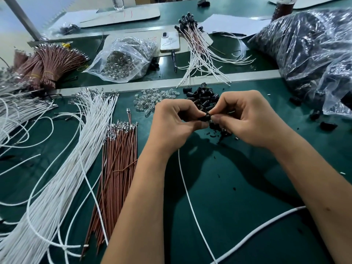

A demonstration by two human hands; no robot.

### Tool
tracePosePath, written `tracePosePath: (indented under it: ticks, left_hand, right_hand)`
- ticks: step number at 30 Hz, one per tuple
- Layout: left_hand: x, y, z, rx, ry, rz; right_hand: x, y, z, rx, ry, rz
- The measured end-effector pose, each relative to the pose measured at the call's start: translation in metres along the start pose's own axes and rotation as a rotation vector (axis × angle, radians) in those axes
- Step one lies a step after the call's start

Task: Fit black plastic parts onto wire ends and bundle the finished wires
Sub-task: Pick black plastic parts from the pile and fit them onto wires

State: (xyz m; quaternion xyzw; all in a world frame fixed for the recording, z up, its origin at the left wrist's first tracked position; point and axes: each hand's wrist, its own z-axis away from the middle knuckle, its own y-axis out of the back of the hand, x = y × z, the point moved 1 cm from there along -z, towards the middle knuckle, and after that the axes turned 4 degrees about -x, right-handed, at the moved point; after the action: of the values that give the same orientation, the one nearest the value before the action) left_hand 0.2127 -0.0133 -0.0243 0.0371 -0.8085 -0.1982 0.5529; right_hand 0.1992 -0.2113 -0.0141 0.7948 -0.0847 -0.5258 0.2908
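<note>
Black plastic part [204, 117] is pinched between left hand [174, 122] and right hand [247, 119], fingers curled, aligning it with the white wire [187, 195] end.

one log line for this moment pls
step: fitting black plastic part on white wire | left hand: pinches part | right hand: pinches part | finished wires: unbundled

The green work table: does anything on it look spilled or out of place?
Yes. Small black plastic bits lie scattered over the green table below the hands, away from the pile of black parts. A phone and a pen also lie among the wires, which seems odd for a workbench.
</note>
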Motion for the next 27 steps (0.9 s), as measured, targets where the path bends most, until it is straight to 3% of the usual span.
tracePosePath:
  ticks: [7, 17, 24, 27]
  left_hand:
    - [0.000, -0.006, -0.001, 0.014, -0.034, -0.116]
    - [-0.001, -0.009, -0.001, -0.040, 0.106, 0.175]
    - [-0.001, -0.008, 0.000, 0.026, -0.044, -0.109]
    - [0.001, -0.008, -0.002, 0.095, -0.151, -0.189]
  right_hand:
    - [0.003, -0.001, -0.001, 0.021, -0.011, 0.069]
    - [-0.001, 0.014, 0.002, -0.039, -0.032, -0.071]
    - [0.003, 0.000, 0.000, -0.004, -0.036, -0.008]
    - [0.005, 0.000, -0.001, 0.015, -0.050, -0.129]
